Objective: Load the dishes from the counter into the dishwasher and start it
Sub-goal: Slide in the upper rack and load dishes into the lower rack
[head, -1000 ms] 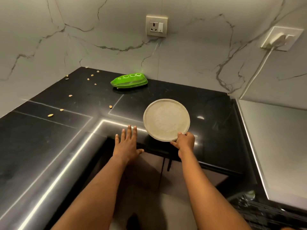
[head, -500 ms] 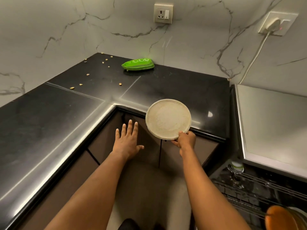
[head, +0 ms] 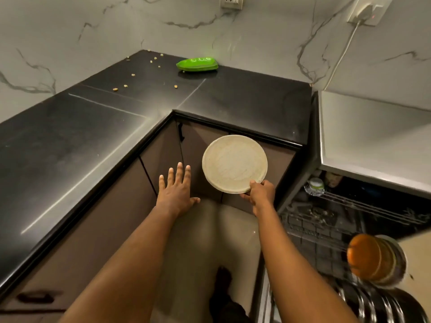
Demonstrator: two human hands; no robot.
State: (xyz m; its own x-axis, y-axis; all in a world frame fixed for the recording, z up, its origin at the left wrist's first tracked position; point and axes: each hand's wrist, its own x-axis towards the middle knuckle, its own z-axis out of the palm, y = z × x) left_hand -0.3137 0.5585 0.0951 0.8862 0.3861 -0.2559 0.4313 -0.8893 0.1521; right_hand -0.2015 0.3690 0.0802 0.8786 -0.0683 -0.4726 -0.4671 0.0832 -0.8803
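My right hand (head: 260, 194) pinches the near rim of a round cream plate (head: 234, 163), held in the air in front of the brown cabinet doors, off the black counter (head: 245, 99). My left hand (head: 178, 191) hovers to the left of the plate with straight, spread fingers and holds nothing. The open dishwasher (head: 338, 220) is at the lower right, its wire rack pulled out. An orange bowl (head: 370, 258) stands in the rack with dark dishes beside it.
A green pod-shaped dish (head: 197, 64) lies at the back of the counter near the marble wall. Small crumbs (head: 130, 75) are scattered over the far left corner. A steel surface (head: 373, 136) sits above the dishwasher. A plugged socket (head: 366, 10) is on the right wall.
The plate has come off the counter edge toward me, now in front of the cabinet doors. Both hands drew back with it. The view tilted down, showing more of the dishwasher rack.
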